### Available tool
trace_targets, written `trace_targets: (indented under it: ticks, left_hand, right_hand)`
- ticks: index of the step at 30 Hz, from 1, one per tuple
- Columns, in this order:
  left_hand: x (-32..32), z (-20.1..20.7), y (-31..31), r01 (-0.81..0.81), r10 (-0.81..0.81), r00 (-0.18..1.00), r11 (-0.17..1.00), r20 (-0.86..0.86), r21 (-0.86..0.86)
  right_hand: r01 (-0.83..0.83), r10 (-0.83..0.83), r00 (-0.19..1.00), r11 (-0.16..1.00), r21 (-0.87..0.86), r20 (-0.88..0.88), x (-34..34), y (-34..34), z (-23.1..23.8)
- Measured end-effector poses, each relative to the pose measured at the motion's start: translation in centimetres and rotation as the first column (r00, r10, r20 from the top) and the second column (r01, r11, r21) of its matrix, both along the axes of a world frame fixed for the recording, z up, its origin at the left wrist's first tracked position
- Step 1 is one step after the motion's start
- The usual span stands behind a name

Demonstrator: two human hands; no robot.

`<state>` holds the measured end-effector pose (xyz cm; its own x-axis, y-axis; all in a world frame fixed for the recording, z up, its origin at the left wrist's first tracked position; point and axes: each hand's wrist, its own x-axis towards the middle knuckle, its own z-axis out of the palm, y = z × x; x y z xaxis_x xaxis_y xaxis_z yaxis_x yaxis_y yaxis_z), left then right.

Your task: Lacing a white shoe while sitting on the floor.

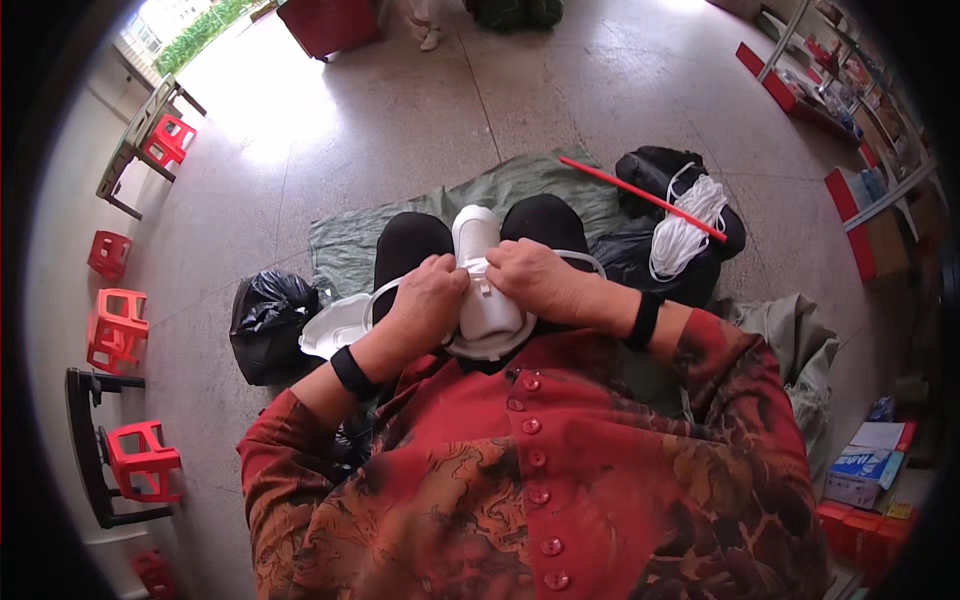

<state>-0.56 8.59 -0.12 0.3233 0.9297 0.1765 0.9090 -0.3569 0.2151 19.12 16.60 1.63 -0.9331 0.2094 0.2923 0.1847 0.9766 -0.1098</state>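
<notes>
Between my knees lies a long white piece (492, 312) with a rounded far end and a wider near end; its exact kind is unclear. My left hand (430, 297) is closed at its left side, fingertips pinched near the middle. Opposite it, my right hand (535, 280) is closed with bent fingers, almost meeting the left. A white cord (590, 262) curves out from beside both hands, and my fingers appear to grip it over the white piece. The fingers hide exactly where it is pinched. A pale, flat, rounded white piece (335, 325) rests left of my left forearm.
A green sheet (350, 240) covers the floor around my knees. At left is a black plastic bag (270, 320). Coiled white cord (688, 230) and a red stick (640, 193) lie on black bags at right. Red stools (145, 460) line the left wall; shelves (880, 210) stand right.
</notes>
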Motion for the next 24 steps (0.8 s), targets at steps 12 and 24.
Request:
trace_targets:
  ticks: [12,24]
  left_hand:
    - [5.5,6.8,-1.5,0.146,0.161,0.719,0.916,0.676,-0.374]
    - [4.0,3.5,-0.3,-0.112,0.084,0.971,0.987,-0.222,-0.115]
  right_hand:
    - [-0.503,-0.619,0.645,0.098,-0.859,-0.449,3.5,-1.5,2.2]
    - [-0.408,-0.742,0.632,-0.074,-0.91,-0.223,5.2,-2.0,-3.0]
